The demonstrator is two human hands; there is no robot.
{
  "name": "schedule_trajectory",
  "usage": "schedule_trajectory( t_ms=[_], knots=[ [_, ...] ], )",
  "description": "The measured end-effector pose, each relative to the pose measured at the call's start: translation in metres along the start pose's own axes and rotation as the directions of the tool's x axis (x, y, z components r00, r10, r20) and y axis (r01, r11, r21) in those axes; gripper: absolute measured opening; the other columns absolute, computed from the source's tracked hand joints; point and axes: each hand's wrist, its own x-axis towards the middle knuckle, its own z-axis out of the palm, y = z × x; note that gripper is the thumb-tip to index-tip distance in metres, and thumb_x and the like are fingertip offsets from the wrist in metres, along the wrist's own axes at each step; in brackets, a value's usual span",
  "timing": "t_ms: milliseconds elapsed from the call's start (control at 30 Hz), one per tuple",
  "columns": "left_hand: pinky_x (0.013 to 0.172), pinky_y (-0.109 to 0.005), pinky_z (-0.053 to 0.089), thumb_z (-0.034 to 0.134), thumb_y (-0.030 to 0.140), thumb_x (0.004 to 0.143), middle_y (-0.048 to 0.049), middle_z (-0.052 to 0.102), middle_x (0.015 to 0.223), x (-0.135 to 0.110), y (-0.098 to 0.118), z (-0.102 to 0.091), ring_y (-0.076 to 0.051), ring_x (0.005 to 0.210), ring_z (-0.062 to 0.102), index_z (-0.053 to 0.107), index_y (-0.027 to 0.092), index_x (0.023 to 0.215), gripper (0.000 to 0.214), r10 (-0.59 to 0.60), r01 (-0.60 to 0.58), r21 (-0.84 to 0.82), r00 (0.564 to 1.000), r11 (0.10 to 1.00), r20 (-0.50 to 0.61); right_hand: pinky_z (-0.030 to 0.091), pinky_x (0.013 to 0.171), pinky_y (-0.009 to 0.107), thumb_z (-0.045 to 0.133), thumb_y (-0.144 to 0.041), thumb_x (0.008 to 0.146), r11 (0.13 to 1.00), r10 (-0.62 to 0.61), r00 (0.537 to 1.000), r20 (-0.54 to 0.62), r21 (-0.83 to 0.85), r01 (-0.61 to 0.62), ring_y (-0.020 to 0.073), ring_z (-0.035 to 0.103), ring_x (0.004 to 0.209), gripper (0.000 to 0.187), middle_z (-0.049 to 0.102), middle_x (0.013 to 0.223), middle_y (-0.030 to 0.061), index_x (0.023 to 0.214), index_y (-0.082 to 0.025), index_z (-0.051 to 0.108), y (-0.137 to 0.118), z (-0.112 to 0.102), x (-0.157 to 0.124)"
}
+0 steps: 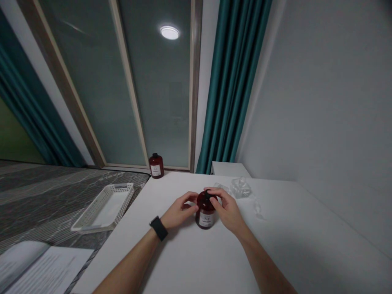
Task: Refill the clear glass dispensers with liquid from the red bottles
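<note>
A dark reddish-brown bottle [206, 219] with a white label stands upright on the white table [177, 253]. My left hand [180, 210], with a black watch on its wrist, curves its fingers against the bottle's left side near the shoulder. From the right, my right hand [226, 207] closes its thumb and fingers about the black cap [208, 194], partly covering it. Clear crumpled plastic [241, 188] lies just behind my right hand.
A second bottle [156, 166] of the same kind stands at the table's far left corner. On the dark patterned surface to the left are a white basket [80, 226] and an open book [52, 269]. Beyond the table are a white cabinet [229, 168] and a teal curtain [231, 90].
</note>
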Motion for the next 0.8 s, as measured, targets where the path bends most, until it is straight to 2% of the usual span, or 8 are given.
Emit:
schedule_trajectory(
  t_ms=[167,433,500,633,800],
  knots=[
    [0.089,-0.038,0.049,0.064,0.039,0.09,-0.0129,0.064,0.122,0.0,0.001,-0.002,-0.028,0.112,0.06,0.058,0.017,0.12,0.038,0.026,-0.027,0.047,1.0,0.999,0.009,0.04,0.108,0.046,0.055,-0.021,0.093,0.994,-0.067,0.998,0.009,-0.091,0.068,0.0226,0.058,0.12,0.023,0.066,0.124,0.0069,0.111,-0.028,0.068,-0.005,-0.003,0.0],
    [0.087,-0.037,0.049,0.063,0.037,0.09,-0.0131,0.065,0.122,0.0,0.004,-0.003,-0.027,0.111,0.061,0.058,0.017,0.12,0.037,0.029,-0.03,0.072,1.0,0.997,0.011,0.046,0.099,0.041,0.06,-0.016,0.087,0.99,-0.09,0.996,-0.014,-0.112,0.087,0.0222,0.059,0.108,0.027,0.062,0.108,0.0055,0.11,-0.028,0.067,-0.005,-0.004,0.0],
    [0.087,-0.037,0.049,0.063,0.037,0.09,-0.0133,0.065,0.122,0.0,0.004,-0.002,-0.028,0.111,0.061,0.058,0.017,0.12,0.037,0.03,-0.03,0.076,0.999,0.997,0.012,0.042,0.105,0.043,0.061,-0.016,0.087,0.993,-0.076,0.997,0.003,-0.087,0.076,0.0231,0.057,0.115,0.028,0.061,0.116,0.0063,0.111,-0.028,0.066,-0.004,-0.003,-0.002],
    [0.087,-0.037,0.05,0.063,0.037,0.09,-0.0133,0.065,0.121,0.0,0.004,-0.003,-0.027,0.11,0.061,0.058,0.017,0.121,0.037,0.032,-0.034,0.075,0.999,0.997,0.019,0.038,0.112,0.046,0.06,-0.017,0.087,0.999,0.031,0.998,0.05,-0.014,-0.03,0.0231,0.055,0.123,0.037,0.061,0.126,0.0065,0.122,-0.029,0.059,0.001,-0.002,-0.005],
    [0.087,-0.037,0.05,0.063,0.035,0.09,-0.0128,0.065,0.122,0.0,0.003,-0.003,-0.027,0.111,0.061,0.058,0.017,0.121,0.036,0.027,-0.029,0.088,1.0,0.996,0.015,0.04,0.111,0.042,0.065,-0.017,0.082,0.999,0.034,0.999,-0.018,0.031,-0.033,0.0228,0.055,0.122,0.044,0.056,0.127,0.0056,0.124,-0.029,0.058,0.005,0.0,-0.006]
  ],
)
